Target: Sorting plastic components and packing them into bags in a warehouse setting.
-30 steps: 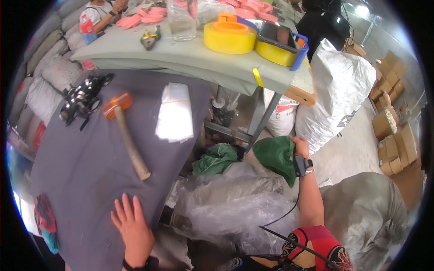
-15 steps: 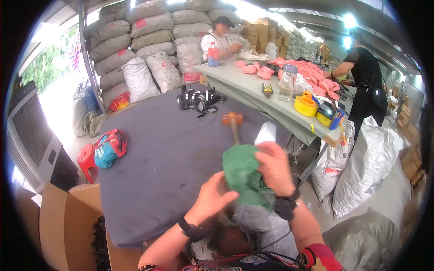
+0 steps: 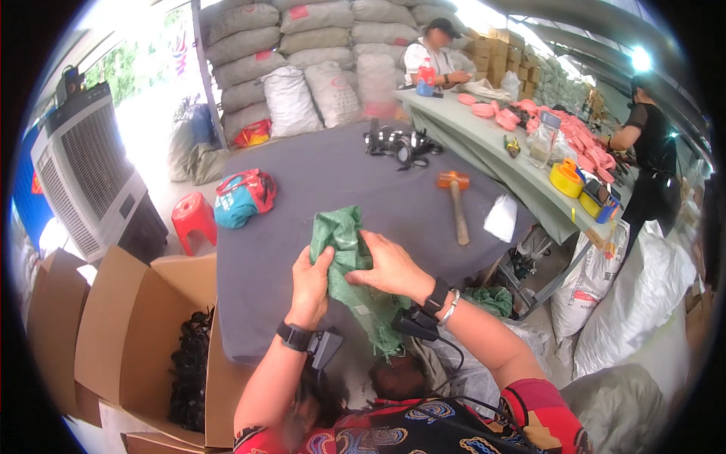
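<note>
A crumpled green woven bag hangs between my hands above the near part of the grey cloth-covered table. Its frayed lower end dangles toward my lap. My left hand pinches the bag's left edge between thumb and fingers. On the other side, my right hand is closed on the bag, thumb pressed against the front; its fingertips are partly hidden by the cloth. Beyond my right hand lies a hammer with an orange-brown head and wooden handle. A white packet rests near the table's right edge.
Black strap-like parts lie at the table's far edge, a red-and-blue cap at its left. An open carton of black pieces stands at left, near a red stool. Two people stand around a bench with pink rolls.
The view has swung left. The green bundle, earlier balled up at my right hand with my left hand apart from it, now hangs stretched out, and my left hand has taken hold of it.
</note>
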### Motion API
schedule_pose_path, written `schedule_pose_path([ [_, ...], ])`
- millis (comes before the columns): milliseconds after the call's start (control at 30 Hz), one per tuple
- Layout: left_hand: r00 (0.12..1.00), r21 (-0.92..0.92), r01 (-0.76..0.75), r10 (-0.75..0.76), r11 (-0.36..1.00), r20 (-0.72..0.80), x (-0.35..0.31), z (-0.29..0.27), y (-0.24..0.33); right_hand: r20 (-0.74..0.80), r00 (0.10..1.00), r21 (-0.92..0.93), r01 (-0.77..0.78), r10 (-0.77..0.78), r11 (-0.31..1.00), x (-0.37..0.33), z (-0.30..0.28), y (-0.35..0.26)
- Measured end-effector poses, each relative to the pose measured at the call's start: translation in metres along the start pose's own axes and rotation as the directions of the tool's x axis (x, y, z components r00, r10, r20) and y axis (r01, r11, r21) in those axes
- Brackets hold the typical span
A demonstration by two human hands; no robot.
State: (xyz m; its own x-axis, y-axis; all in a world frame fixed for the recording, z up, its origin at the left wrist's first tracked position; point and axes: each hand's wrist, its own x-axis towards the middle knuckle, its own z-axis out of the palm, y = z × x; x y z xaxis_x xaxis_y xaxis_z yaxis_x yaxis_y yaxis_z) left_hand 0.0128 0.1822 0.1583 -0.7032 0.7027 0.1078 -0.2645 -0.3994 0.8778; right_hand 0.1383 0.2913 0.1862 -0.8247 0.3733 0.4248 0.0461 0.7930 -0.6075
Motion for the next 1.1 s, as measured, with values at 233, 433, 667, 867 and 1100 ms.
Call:
schedule_pose_path([
  [233, 0.998, 0.091, 0.041, -0.044, 0.995, 0.033, 0.008, -0.027, 0.020, -0.188, 0.978, -0.147, 0.058, -0.085, 0.987, 0.011, 0.003, 0.017],
  [433, 0.999, 0.572, -0.023, 0.044, 0.820, -0.022, 0.027, -0.072, 0.036, -0.381, 0.918, -0.065, -0.149, 0.114, 0.987, 0.036, -0.061, 0.062],
  [667, 0.971, 0.654, -0.186, 0.241, 0.733, 0.006, 0.010, -0.052, 0.057, -0.402, 0.914, 0.273, 0.067, 0.050, 0.960, 0.024, -0.038, 0.033],
  [867, 0.874, 0.773, -0.356, 0.479, 0.525, 0.077, -0.006, -0.017, 0.085, -0.101, 0.984, -0.007, 0.144, -0.144, 0.990, 0.003, -0.024, -0.026],
  [1100, 0.849, 0.819, -0.346, 0.524, 0.457, 0.066, -0.003, -0.012, 0.090, -0.297, 0.903, -0.096, 0.293, -0.309, 0.951, -0.013, -0.005, -0.056],
])
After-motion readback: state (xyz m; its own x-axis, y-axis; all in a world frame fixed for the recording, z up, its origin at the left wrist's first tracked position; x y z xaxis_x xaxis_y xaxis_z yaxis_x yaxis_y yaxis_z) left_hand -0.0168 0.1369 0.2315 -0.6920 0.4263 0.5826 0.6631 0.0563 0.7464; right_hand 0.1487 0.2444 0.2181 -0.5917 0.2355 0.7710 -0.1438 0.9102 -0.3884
